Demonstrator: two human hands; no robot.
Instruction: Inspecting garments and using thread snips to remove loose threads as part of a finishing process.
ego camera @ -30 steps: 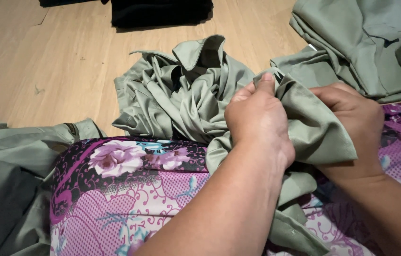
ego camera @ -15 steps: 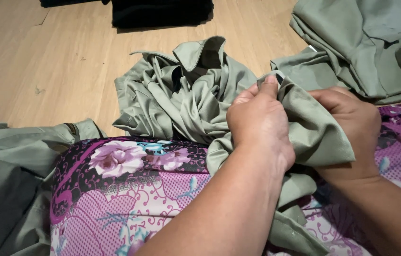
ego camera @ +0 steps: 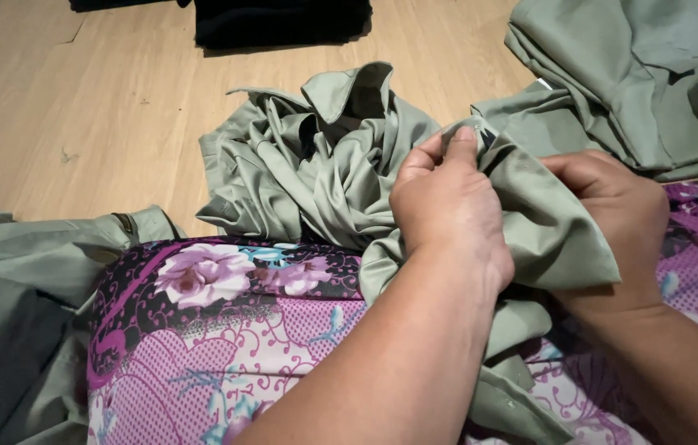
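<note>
Person, head-camera view: two bare forearms, no sleeves, cuffs, watch, bracelets or rings in view. Left grip (ego camera: pixel 448 206): broad back of hand, short plain fingernails, thumbnail unpainted. Right grip (ego camera: pixel 613 206): knuckles and wrist visible, nothing worn on them. Below both grips: lap garment (ego camera: pixel 225 330) of purple and pink cloth, printed with large pale roses, black scrollwork and dotted pink panels.

Smooth sage cloth garment (ego camera: pixel 316 165), matt wood floor (ego camera: pixel 77 107)
</note>
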